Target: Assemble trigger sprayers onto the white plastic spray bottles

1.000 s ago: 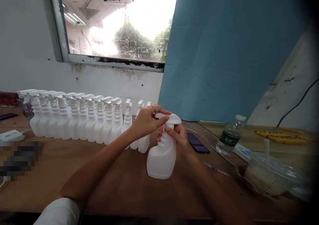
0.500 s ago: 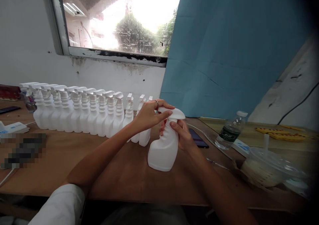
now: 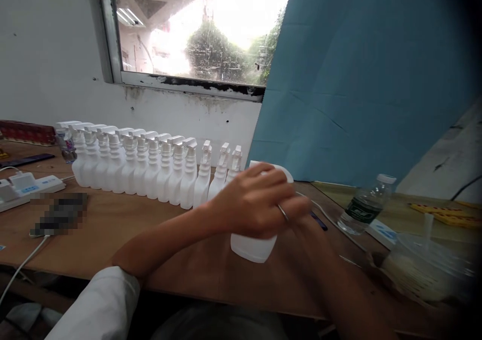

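Note:
A white spray bottle (image 3: 253,248) stands upright near the table's front edge, its middle covered by my hands. My left hand (image 3: 259,202), with a ring on one finger, is closed across the bottle's upper part, and the white spray head (image 3: 285,172) shows just above it. Most of my right hand (image 3: 301,217) is hidden behind the left one and smeared by motion; its fingers do not show. Beyond my hands, to the left, runs a row of several white spray bottles (image 3: 152,172) with spray heads on.
On the right are a water bottle (image 3: 363,207), a power strip (image 3: 382,233), a lidded plastic cup with a straw (image 3: 417,264) and a phone (image 3: 319,220). Another power strip (image 3: 33,188) and a blurred dark object (image 3: 62,213) lie on the left of the table (image 3: 181,279).
My left hand has moved from the spray head to the front of the bottle, now covering its neck and my right hand. The view has shifted slightly left.

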Demonstrator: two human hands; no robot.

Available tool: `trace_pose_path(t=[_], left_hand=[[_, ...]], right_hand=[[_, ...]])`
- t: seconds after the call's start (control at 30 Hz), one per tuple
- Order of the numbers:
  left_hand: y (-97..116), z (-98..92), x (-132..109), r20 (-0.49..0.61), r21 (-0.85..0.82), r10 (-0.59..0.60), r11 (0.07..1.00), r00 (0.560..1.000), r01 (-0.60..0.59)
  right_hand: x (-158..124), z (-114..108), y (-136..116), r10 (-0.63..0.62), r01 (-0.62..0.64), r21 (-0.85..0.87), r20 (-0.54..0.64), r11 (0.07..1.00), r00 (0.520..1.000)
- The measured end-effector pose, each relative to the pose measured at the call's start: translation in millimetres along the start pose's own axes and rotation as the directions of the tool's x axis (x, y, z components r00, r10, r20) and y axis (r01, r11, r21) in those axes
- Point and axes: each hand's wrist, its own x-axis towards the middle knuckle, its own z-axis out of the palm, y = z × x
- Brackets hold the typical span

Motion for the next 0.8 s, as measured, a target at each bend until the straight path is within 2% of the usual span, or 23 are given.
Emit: trace_pose_path(t=[0.07,0.17,0.3,0.33,0.4,0.47,0.53,0.67,0.8], left_hand=[[19,6.9,-3,0.040,-0.063,0.145,0.988,0.989,-0.142],[43,33.0,-17,0.064,-0.150,0.352,0.928,0.934,-0.340],[51,76.9,-49,0.162,-0.174,0.450,0.889,0.878,-0.424],[47,86.3,-57,0.208,-0.172,0.450,0.891,0.869,-0.420],[37,102.3,-70,0.296,-0.158,0.399,0.917,0.868,-0.368],[24,115.7,-79,0.358,-0.108,0.294,0.956,0.886,-0.273],[12,127.1,-87,0.388,-0.042,0.206,0.978,0.898,-0.206],[0,143.6,-98,0.396,0.019,0.129,0.989,0.909,-0.149],[1,152.0,-102,0.412,0.022,0.070,0.996,0.909,-0.087]], right_hand=[[-1,3,-1,-0.011,0.012,-0.042,0.017,0.999,1.000],[5,6,1,-0.029,0.032,-0.097,0.028,0.995,0.999],[27,3,12,-0.105,0.111,-0.212,0.038,0.971,0.994],[34,0,16,-0.144,0.151,-0.300,0.045,0.942,0.989],[46,-4,22,-0.238,0.223,-0.534,0.042,0.815,0.970],[56,-8,25,-0.307,0.233,-0.715,0.028,0.659,0.951],[62,-11,25,-0.324,0.209,-0.798,0.018,0.566,0.946],[63,-13,19,-0.256,0.205,-0.856,0.089,0.474,0.963],[62,-15,19,-0.236,0.216,-0.844,0.110,0.492,0.966]])
